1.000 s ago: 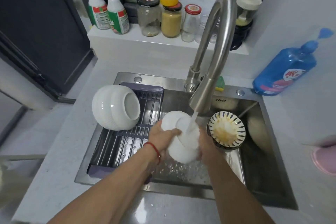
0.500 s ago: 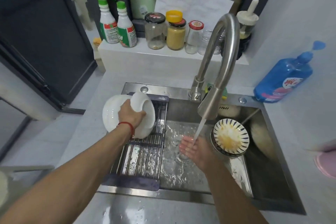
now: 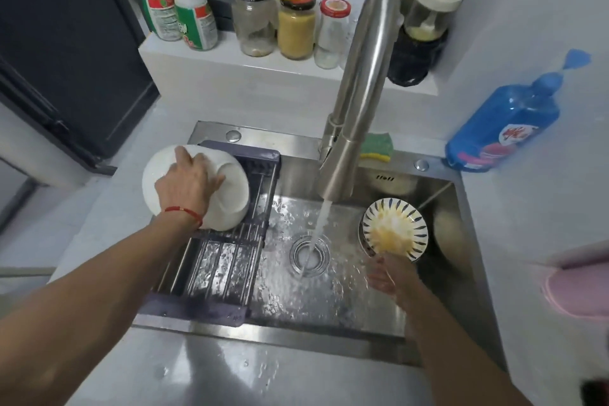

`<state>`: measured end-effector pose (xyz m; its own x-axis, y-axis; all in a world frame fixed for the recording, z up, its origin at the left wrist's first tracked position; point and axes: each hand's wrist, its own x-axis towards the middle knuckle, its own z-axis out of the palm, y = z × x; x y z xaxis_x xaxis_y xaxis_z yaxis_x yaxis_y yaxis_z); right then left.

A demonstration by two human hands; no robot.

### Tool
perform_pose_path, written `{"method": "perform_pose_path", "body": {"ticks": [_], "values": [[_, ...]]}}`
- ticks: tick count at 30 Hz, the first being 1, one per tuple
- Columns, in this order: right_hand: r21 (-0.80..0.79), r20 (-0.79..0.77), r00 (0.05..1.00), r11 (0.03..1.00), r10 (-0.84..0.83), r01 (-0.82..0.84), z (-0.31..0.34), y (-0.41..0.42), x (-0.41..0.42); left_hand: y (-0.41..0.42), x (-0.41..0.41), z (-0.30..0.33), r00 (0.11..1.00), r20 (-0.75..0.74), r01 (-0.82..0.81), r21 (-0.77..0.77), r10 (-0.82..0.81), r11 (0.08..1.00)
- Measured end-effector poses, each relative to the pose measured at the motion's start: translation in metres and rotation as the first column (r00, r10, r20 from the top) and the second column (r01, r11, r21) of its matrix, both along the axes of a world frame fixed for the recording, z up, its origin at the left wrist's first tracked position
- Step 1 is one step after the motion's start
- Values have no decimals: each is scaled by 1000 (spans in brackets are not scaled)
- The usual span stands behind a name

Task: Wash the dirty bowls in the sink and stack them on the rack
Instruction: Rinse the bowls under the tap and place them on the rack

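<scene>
Left hand (image 3: 188, 183) spread, fingers splayed, arm extended forward-left. Right hand (image 3: 384, 275) blurred, reaching forward, fingers loosely extended.

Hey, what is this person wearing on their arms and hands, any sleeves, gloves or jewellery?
No gloves or sleeves show: both forearms are bare. The left hand has a thin red string bracelet at the wrist. The right hand is blurred and shows nothing worn.
</scene>
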<state>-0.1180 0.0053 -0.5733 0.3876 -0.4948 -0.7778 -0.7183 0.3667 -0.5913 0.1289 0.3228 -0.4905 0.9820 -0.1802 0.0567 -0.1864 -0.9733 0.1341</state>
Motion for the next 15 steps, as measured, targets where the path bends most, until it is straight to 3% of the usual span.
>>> {"method": "perform_pose_path", "body": {"ticks": [4,7,9,11,15], "values": [[-178,-98,994,983,-57,39,-22,-41,1,-15,-35,3,998,50,-19,-112,25,994],[-206,-130,990,978,-52,24,-34,-61,-1,-53,-106,-17,990,23,143,-240,-142,960],[-168,-103,985,979,-136,118,-48,-72,0,-86,-151,-31,945,-75,280,-325,-320,903],[-156,-69,967,960,-244,232,-62,-82,2,-127,-180,-50,878,-240,299,-400,-414,866],[-16,-71,893,895,-445,445,-62,-87,5,-193,-194,-78,768,-573,13,-434,-287,901]]}}
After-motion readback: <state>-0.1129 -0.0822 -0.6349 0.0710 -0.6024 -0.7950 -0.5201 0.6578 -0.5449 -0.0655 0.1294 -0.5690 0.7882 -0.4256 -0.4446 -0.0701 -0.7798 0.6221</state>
